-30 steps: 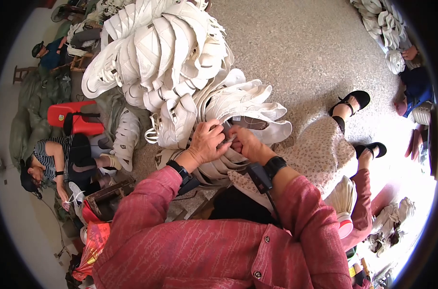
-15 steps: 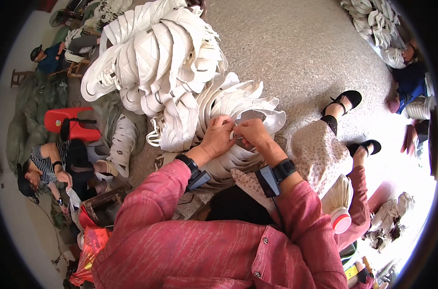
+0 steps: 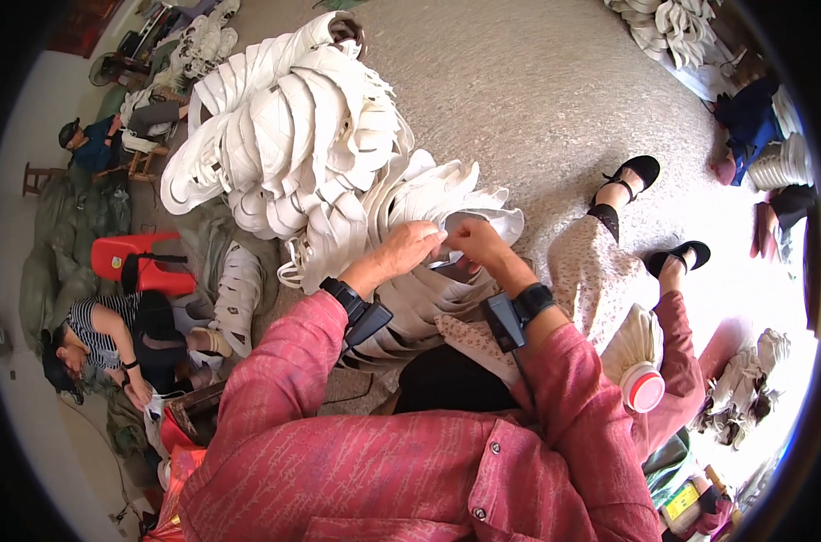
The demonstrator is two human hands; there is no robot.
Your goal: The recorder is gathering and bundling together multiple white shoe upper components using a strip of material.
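Observation:
In the middle, my left hand and my right hand meet nearly fingertip to fingertip. Both have bent fingers drawn into a pinch. A small bit of white shows at the left fingertips, too small to name; what the right fingers hold is hidden. Just under and behind them lies a row of nested white shoe uppers, its end upper gaping beside my right hand. Greyish uppers fan out below my wrists. Beyond my left hand rises a larger heap of white laced uppers.
A red plastic stool stands at the left, near a seated person in a striped top. Close on my right are another person's patterned trousers and a container with a red-and-white lid. More uppers lie far right.
My left hand has shifted slightly left and its fingers have straightened somewhat. The white strand between my hands shows less. The view has moved a little; the striped-top person's arm has lowered.

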